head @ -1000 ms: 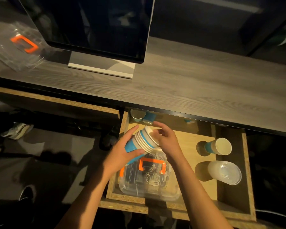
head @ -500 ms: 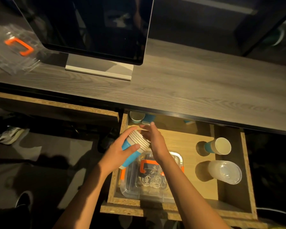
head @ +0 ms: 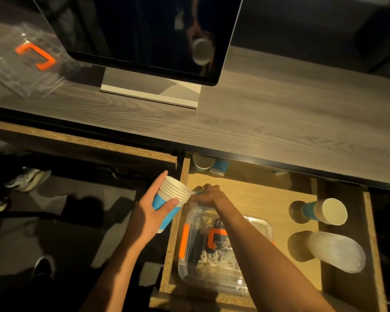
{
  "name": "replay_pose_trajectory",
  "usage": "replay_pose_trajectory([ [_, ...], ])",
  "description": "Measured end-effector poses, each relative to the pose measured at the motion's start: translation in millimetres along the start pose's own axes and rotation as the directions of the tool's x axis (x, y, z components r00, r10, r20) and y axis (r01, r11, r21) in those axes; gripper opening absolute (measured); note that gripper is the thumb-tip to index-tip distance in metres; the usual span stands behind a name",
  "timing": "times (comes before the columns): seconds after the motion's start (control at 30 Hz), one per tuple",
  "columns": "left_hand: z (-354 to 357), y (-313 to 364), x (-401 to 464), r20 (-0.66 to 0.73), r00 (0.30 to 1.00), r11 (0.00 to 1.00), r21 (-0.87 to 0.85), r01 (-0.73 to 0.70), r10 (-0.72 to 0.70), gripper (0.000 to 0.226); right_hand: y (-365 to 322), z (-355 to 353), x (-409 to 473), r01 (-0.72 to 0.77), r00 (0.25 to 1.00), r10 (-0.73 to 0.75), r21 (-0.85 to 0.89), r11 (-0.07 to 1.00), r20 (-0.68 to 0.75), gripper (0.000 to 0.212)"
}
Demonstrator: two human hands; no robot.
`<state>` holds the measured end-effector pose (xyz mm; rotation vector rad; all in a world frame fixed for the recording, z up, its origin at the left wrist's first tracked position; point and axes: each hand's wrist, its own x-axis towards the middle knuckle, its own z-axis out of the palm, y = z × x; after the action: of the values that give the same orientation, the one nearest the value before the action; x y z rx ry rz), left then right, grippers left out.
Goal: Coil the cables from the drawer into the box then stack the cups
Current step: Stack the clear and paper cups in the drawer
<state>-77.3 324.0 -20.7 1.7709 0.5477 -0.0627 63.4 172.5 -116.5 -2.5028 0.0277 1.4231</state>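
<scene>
I see the stack of cups (head: pixel 170 200) has moved left since half a second ago, out past the drawer (head: pixel 243 194) edge. My left hand (head: pixel 152 212) holds the stack, fingers curled round its blue side. My right hand (head: pixel 206 195) is low in the drawer, curled on something small and blue beside the stack's rim; I cannot tell what. The clear box (head: pixel 214 257) with cables inside sits in the drawer, under my right arm. One cup (head: pixel 324 213) lies on its side further right.
</scene>
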Motion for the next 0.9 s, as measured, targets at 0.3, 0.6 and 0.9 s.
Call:
replay_pose_trajectory([
  [0.3, -6.1, -1.2, 1.2, 0.027, 0.999, 1.0, 0.023, 0.019, -0.02, 0.075, 1.3, -35.3, -57.4, 0.147, 0.97, 0.055, 0.755, 0.639, -0.235, 0.018],
  [0.6, 14.0, 14.7, -8.0, 0.145, 0.989, 0.996, 0.085, -0.026, 0.013, 0.083, 20.1, -55.3, -148.8, 0.267, 0.96, -0.102, 0.962, 0.062, -0.26, 0.017],
  [0.9, 28.7, 20.7, -21.7, 0.194, 0.98, 0.996, 0.072, -0.06, 0.045, 0.09, 39.7, -51.4, -146.0, 0.479, 0.877, -0.251, 0.708, 0.52, -0.409, 0.031],
])
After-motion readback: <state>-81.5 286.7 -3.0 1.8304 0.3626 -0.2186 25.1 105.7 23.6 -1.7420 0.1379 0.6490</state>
